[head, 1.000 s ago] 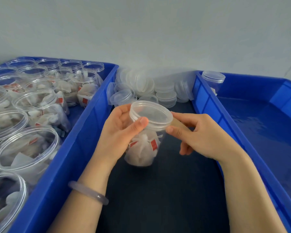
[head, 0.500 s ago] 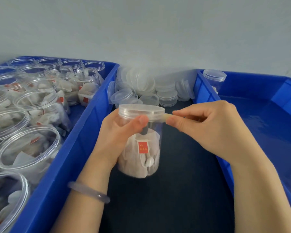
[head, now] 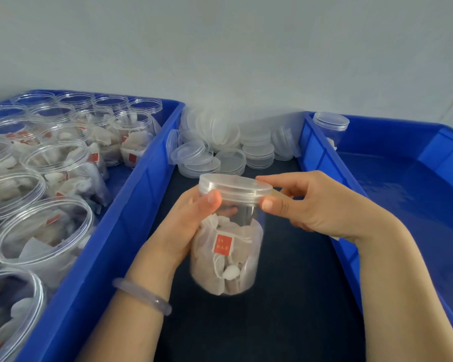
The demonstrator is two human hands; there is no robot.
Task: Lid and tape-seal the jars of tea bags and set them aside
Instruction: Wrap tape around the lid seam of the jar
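One jar (head: 226, 246) near upright, long axis vertical, lid (head: 234, 188) topmost. Left hand (head: 183, 226) fingers curled round jar; right hand (head: 317, 205) thumb, forefinger pinch lid rim.

The lower half of the jar (head: 228, 270) at centre frame is blurred, its red tag (head: 222, 245) carries print too small to read, and the left hand (head: 186, 226) has its fingers behind the clear wall (dimly seen through it). The right hand (head: 317, 205) at the lid (head: 236, 188) tucks its lower fingers out of sight, so what they hold, if anything, cannot be told. The open jars (head: 39, 226) are cut off at the left edge, the right bin (head: 442, 152) at the right edge.
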